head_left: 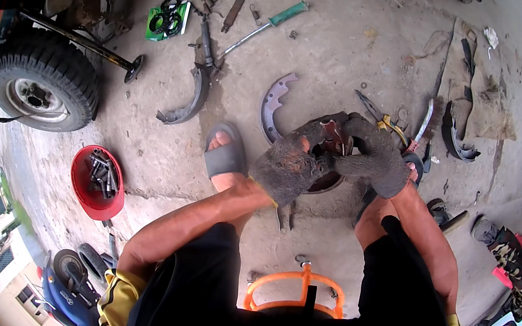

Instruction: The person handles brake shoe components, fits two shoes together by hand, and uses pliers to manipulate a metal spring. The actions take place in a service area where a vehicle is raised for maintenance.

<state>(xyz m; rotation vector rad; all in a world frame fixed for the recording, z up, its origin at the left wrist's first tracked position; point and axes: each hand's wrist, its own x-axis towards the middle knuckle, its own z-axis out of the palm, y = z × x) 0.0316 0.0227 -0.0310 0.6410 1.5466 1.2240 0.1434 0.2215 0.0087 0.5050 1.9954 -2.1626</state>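
Both my hands wear worn dark grey gloves and meet over the floor between my sandalled feet. My left hand is closed on the near left side of a reddish-brown curved metal part, which looks like a brake shoe. Fingers of my right hand curl round its right side. Much of the part is hidden by the gloves. Just beyond my left hand lies a purplish-grey brake shoe, flat on the concrete. Pliers with yellow handles lie beyond my right hand.
At left are a wheel and a red helmet holding sockets. Farther off lie a dark brake shoe, a green-handled screwdriver and black rings. Another brake shoe lies right, near another person's camouflage-clad leg.
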